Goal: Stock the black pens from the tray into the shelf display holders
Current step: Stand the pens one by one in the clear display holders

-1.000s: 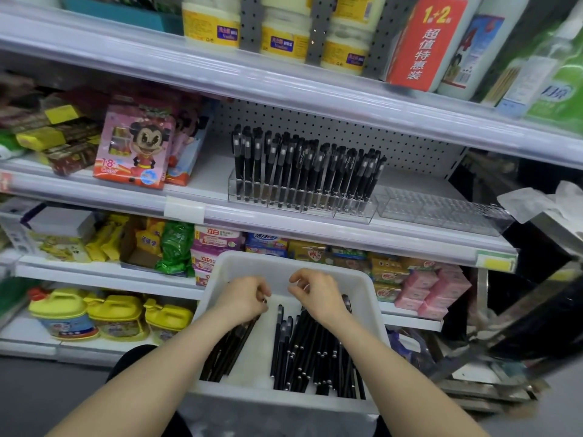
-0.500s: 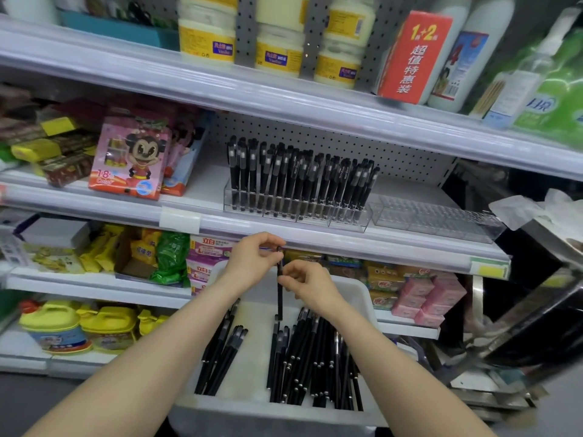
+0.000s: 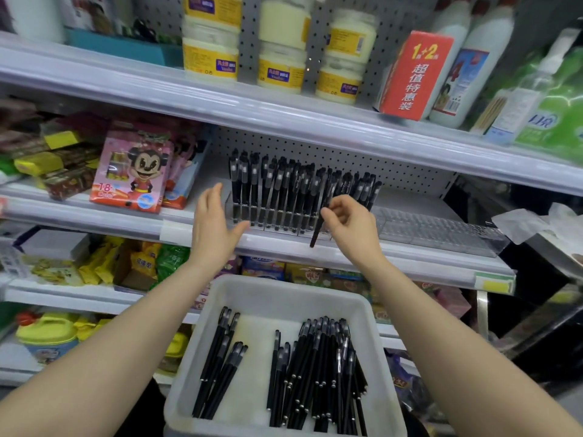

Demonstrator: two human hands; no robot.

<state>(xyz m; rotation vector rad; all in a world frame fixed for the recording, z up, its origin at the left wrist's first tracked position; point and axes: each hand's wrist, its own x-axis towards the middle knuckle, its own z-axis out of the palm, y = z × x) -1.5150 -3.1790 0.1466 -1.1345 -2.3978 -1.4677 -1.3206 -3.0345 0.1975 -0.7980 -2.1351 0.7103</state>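
Head: right hand point(image 3: 350, 227) pinches pen point(image 3: 315, 234) before holder point(image 3: 284, 230)

I see one slim black plastic pen point(image 3: 316, 230) pinched in my right hand point(image 3: 350, 222), hanging nearly upright in front of the clear acrylic display holder point(image 3: 271, 223). The holder stands between my right hand and my left hand point(image 3: 214, 222), packed with upright black pens. Below my wrists, the white plastic tray point(image 3: 189, 357) holds a large loose pile of pens point(image 3: 318, 373) and a smaller bunch point(image 3: 220, 364).
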